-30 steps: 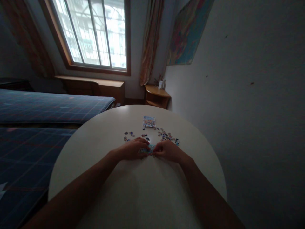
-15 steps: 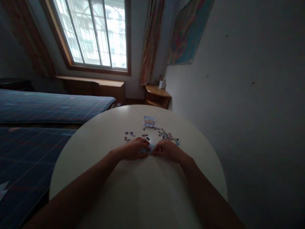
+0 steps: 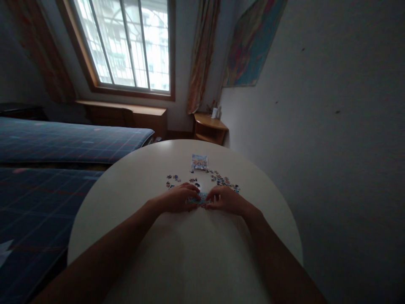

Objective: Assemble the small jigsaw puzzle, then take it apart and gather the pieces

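Observation:
A small joined section of jigsaw puzzle, bluish and patterned, lies flat on the round white table. My left hand is curled round its left side, with fingers and thumb on it. At the right side, my right hand has bent fingers and thumb closed on the edge. Both hands hide parts of the section. Loose jigsaw pieces are scattered just beyond my right hand, and a smaller group of loose pieces lies past my left hand.
Behind the pieces lies a small picture packet. A bed with a plaid mattress stands along the left. The white wall runs close on the right. A wooden corner shelf and a desk stand beyond the table.
My right hand has shifted very slightly to the right, its fingers a little more apart. My left hand stays nearly in place on the puzzle section. The view has moved slightly.

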Demonstrator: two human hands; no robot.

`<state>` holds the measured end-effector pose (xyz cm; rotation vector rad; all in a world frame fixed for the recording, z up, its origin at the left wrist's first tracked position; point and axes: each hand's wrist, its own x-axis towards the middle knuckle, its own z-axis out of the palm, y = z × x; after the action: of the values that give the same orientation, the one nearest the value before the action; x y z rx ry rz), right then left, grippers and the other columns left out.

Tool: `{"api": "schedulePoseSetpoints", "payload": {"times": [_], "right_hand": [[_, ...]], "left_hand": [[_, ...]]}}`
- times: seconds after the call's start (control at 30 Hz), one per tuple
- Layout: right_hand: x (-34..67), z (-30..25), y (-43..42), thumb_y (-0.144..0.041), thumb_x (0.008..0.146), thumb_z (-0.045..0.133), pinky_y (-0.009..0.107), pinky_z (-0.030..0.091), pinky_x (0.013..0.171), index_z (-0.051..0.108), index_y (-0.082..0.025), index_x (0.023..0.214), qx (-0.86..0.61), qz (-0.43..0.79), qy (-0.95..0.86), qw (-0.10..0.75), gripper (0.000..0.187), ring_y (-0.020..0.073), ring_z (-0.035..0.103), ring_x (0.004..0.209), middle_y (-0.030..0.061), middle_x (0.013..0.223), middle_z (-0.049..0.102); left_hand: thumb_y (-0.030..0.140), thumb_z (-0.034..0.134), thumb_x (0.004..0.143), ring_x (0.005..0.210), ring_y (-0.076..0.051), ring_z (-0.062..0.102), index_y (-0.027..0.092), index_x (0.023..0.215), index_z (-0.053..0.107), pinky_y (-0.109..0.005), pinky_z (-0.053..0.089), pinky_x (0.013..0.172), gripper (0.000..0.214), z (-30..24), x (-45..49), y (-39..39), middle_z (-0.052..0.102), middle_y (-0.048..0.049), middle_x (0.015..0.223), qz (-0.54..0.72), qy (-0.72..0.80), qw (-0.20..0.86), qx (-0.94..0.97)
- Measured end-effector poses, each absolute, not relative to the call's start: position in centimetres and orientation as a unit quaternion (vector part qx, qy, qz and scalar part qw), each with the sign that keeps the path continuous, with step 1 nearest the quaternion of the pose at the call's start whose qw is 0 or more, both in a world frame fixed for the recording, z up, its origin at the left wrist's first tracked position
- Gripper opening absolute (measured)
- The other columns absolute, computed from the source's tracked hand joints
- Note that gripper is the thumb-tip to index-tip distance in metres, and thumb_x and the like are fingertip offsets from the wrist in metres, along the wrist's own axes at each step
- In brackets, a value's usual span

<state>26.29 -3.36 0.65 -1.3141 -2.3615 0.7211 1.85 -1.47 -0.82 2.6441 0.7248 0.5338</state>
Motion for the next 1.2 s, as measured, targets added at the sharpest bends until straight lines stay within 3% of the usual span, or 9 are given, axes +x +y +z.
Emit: {"api": "schedulePoseSetpoints", "payload": {"times": [0.4,0.73,1.2], "right_hand": [[26.4,0.6,-3.3,-0.032,0.077,0.076,0.022,0.041,0.063,0.08,-0.023,0.088,-0.431,0.241,-0.856,0.152,0.015,0.0119,0.058,0.065,0.0016,0.075,0.065],[25.6,1.4,-3.9,-0.017,0.075,0.071,0.02,0.041,0.063,0.08,-0.021,0.083,-0.414,0.202,-0.879,0.124,0.012,0.0115,0.06,0.064,0.0022,0.073,0.068],[25.9,0.6,-3.6,-0.024,0.077,0.068,0.022,0.042,0.062,0.08,-0.019,0.084,-0.451,0.273,-0.839,0.132,0.014,0.015,0.065,0.067,0.0034,0.074,0.075]], "left_hand": [[0.033,0.064,0.087,0.115,-0.024,0.056,0.024,0.107,0.071,-0.036,0.044,0.101,0.023,-1.0,1.9,-1.4,0.064,-0.0077,0.12,0.186,0.258,0.169,0.933],[0.033,0.065,0.087,0.114,-0.023,0.056,0.023,0.107,0.071,-0.036,0.044,0.101,0.024,-0.8,2.0,-1.5,0.064,-0.0082,0.12,0.184,0.261,0.17,0.932],[0.035,0.063,0.088,0.115,-0.023,0.056,0.024,0.107,0.071,-0.036,0.044,0.101,0.024,-0.9,1.9,-1.4,0.063,-0.0078,0.121,0.185,0.26,0.168,0.933]]}}
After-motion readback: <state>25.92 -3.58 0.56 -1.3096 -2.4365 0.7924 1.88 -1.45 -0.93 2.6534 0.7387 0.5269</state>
